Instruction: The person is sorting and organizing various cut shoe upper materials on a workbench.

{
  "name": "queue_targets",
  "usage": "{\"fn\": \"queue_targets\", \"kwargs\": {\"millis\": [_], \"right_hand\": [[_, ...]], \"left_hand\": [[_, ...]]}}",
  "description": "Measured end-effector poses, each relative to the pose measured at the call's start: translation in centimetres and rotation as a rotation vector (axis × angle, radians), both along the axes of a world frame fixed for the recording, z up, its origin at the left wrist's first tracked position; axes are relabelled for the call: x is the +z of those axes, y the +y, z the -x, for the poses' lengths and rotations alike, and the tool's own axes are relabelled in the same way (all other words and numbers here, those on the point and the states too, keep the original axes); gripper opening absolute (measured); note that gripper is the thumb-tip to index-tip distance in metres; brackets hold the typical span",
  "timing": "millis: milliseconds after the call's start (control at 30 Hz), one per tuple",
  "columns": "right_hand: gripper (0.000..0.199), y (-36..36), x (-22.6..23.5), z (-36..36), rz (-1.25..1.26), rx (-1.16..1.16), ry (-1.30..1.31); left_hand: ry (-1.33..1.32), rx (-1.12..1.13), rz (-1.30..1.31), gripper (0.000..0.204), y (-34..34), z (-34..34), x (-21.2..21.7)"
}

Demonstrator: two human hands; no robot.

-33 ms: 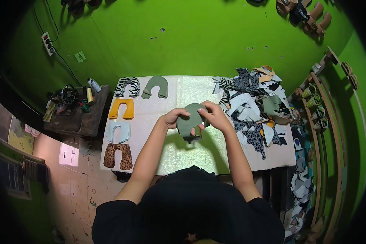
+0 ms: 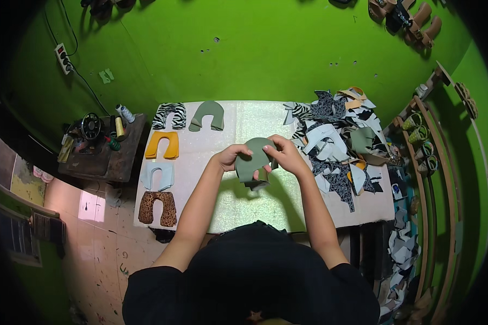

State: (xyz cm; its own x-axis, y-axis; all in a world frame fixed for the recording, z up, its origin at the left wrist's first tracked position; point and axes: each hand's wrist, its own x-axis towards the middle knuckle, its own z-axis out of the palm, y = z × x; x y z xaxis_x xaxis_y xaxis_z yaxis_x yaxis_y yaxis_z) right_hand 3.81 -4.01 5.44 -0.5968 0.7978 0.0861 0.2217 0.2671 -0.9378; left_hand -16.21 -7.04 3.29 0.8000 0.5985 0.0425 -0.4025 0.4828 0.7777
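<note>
Holding one olive-green cut piece [image 2: 253, 160], left hand [image 2: 230, 157] and right hand [image 2: 287, 154] pinch it closed — five sorted pieces [image 2: 162, 145] lie at nine o'clock, a mixed heap [image 2: 336, 135] remains at three o'clock.

On the tabletop [image 2: 255, 208], five U-shaped cut pieces [image 2: 163, 145] lie along the left edge, a heap of cut pieces [image 2: 339, 141] lies at the right, and a sewing machine [image 2: 91, 130] stands left of the tabletop
</note>
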Motion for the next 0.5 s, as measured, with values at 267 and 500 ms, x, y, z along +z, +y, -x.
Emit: {"fn": "queue_targets", "kwargs": {"millis": [267,500], "right_hand": [[0.032,-0.4,-2.6,1.5,0.094,-0.024,0.017],[0.026,-0.8,-1.8,3.6,0.002,-0.049,0.044]], "left_hand": [[0.108,0.009,0.042,0.047,0.1,2.3,-1.8],[-0.096,0.172,0.122,0.053,-2.6,3.3,-2.8]]}}
